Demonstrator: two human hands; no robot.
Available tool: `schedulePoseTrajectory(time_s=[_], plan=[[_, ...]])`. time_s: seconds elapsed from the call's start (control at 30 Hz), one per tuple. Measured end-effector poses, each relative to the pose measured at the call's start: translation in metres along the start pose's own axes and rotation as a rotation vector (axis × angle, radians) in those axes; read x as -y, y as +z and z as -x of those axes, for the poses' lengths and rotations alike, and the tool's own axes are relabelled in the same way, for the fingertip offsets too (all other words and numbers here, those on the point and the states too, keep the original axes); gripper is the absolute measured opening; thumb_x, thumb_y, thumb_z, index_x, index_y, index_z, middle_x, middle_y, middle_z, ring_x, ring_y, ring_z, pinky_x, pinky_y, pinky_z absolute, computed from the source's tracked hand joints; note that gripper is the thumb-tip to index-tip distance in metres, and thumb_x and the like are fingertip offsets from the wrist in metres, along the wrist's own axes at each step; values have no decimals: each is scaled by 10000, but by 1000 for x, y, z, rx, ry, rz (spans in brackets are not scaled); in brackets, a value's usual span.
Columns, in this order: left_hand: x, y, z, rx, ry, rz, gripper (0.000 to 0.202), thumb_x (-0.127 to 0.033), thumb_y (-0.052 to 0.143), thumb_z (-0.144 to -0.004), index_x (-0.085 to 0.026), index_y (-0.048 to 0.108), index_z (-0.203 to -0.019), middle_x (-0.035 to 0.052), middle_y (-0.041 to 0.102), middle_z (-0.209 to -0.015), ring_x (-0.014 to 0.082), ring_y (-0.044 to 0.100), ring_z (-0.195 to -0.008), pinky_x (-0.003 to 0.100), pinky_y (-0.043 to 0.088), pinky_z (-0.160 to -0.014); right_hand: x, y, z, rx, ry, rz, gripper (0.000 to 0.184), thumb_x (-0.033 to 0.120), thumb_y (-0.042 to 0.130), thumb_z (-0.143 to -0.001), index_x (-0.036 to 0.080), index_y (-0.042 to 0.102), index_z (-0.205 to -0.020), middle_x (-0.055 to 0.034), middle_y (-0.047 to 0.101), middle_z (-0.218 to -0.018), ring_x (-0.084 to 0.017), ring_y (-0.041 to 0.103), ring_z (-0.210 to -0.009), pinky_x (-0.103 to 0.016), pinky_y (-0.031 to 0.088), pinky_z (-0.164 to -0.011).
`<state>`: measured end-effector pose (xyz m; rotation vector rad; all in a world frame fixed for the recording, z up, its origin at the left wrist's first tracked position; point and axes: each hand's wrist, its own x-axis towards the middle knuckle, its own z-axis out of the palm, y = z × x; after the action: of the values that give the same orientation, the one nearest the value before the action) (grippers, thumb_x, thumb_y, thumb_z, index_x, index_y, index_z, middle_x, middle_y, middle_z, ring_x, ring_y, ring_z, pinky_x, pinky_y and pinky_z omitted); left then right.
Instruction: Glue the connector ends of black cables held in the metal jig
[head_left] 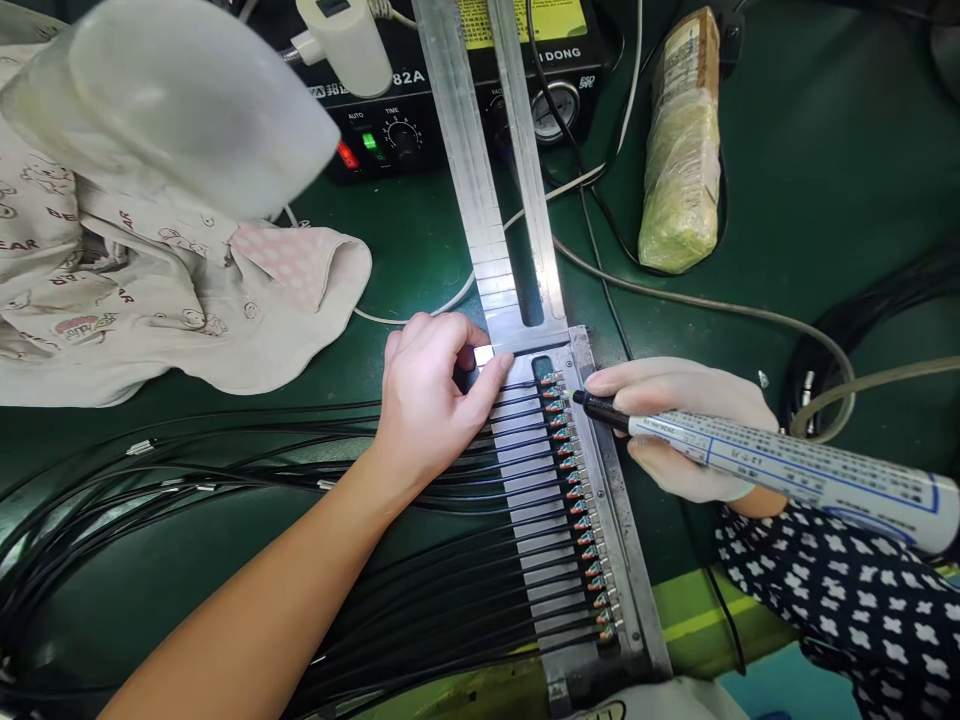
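My left hand (427, 405), bare, pinches a small bright metal piece (484, 355) at the top of a long metal jig (517, 470). Several thin black cables (442, 480) lie across the jig in a row, and their small connectors (577, 505) line up in its slot. My right hand (675, 430), in a pale glove, is shut on a printed glue syringe (795, 465). Its black nozzle (600, 410) reaches the top connector, close to it or touching; I cannot tell which.
A black control unit (405, 135) with a dial and gauge stands at the back, under a long metal rail (480, 130). A printed cloth (172, 310) lies left, a wrapped package (681, 150) stands back right, and loose cables (825, 370) cross the green mat (862, 200).
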<state>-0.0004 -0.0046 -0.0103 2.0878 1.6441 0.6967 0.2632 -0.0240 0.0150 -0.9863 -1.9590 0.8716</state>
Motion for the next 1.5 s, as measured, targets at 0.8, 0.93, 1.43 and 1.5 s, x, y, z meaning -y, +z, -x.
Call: schedulePoseTrajectory(time_s=[0.8,0.93,1.43,1.5], plan=[[-2,-1,-1,21,-13,3,163,-326,650,-877,-217,545,-817,-14,569,-738,184,514,-777,346,373,-789,12,11,16,-49,-127,-9,315,232,750,-831,187,674,-1133,-110,760,-1118,-214,751,-1032,-328,646,-912],[-2,-1,0,11,-7,9,166,-321,653,-879,-217,542,-814,-15,569,-738,183,514,-774,345,373,-786,13,13,15,-70,-114,5,255,222,743,-836,176,686,-1080,-120,767,-1080,-210,756,-1009,-321,648,-896],[-1,0,-1,20,-19,-5,171,-345,641,-881,-221,543,-814,-9,576,-736,188,522,-775,354,377,-787,9,3,14,19,-201,-6,413,138,747,-784,169,663,-1187,-142,763,-1100,-231,759,-1010,-328,666,-875],[-1,0,-1,16,-18,-2,168,-341,643,-878,-221,544,-815,-10,574,-736,188,521,-777,354,377,-787,9,3,13,12,-193,-2,403,144,752,-787,172,666,-1179,-136,764,-1101,-226,758,-1012,-323,662,-880]])
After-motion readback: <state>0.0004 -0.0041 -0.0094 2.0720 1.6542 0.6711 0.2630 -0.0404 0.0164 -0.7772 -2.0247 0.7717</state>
